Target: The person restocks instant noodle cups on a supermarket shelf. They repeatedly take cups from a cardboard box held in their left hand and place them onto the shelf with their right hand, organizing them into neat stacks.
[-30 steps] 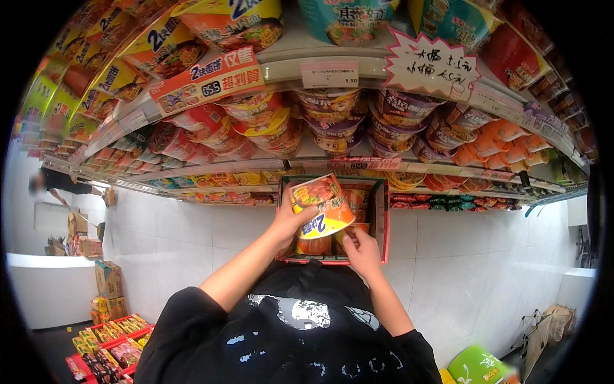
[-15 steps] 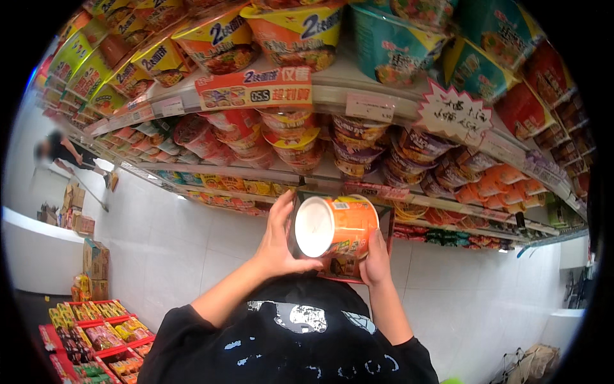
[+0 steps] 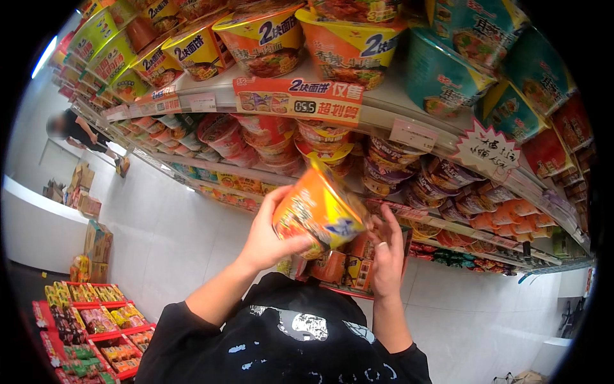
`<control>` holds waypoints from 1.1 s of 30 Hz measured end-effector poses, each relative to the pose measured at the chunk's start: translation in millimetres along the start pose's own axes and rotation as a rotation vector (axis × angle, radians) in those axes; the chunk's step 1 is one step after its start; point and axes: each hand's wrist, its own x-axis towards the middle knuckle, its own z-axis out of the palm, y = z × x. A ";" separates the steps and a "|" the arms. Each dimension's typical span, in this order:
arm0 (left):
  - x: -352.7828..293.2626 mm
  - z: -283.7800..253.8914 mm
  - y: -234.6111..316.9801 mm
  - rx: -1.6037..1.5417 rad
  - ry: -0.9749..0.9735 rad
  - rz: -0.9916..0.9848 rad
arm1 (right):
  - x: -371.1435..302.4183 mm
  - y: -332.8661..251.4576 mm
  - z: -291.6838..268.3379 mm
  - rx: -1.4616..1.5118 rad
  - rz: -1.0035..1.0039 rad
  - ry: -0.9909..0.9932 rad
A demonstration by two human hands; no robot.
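A tub of instant noodles (image 3: 316, 208), orange and yellow with a picture of food on its side, is gripped by my left hand (image 3: 265, 233), thumb on the near side. The tub lies tilted, its lid end facing right and partly blurred. Just right of the lid, my right hand (image 3: 387, 249) is raised with its fingers apart; whether a fingertip touches the lid I cannot tell. Below my hands, in front of my body, an open carton (image 3: 404, 246) holds more orange tubs (image 3: 329, 265), partly covered by the tub and my hands.
Ahead stands a long shelf rack (image 3: 384, 118) stacked with orange, teal (image 3: 448, 70) and purple noodle tubs. An orange price sign (image 3: 297, 99) and a starburst tag (image 3: 487, 152) hang on its edge. A red snack display (image 3: 96, 326) stands lower left; a person (image 3: 83, 131) is far left.
The tub has turned from its white bottom facing left to its printed side facing up. My right hand has let go and opened beside it. The view has shifted slightly.
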 end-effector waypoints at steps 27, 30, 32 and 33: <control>94.6 -138.0 150.2 -0.363 -0.145 0.706 | -13.0 40.5 111.4 -0.724 -0.012 -0.025; 134.5 -144.8 196.9 -0.343 -0.220 0.789 | -46.5 84.7 101.5 -1.113 -0.034 0.003; 160.2 -146.1 219.6 -0.255 -0.224 0.810 | -71.7 106.0 97.4 -1.184 0.144 0.003; 173.4 -147.6 230.8 -0.191 -0.222 0.823 | -79.9 114.8 99.2 -1.212 0.229 -0.001</control>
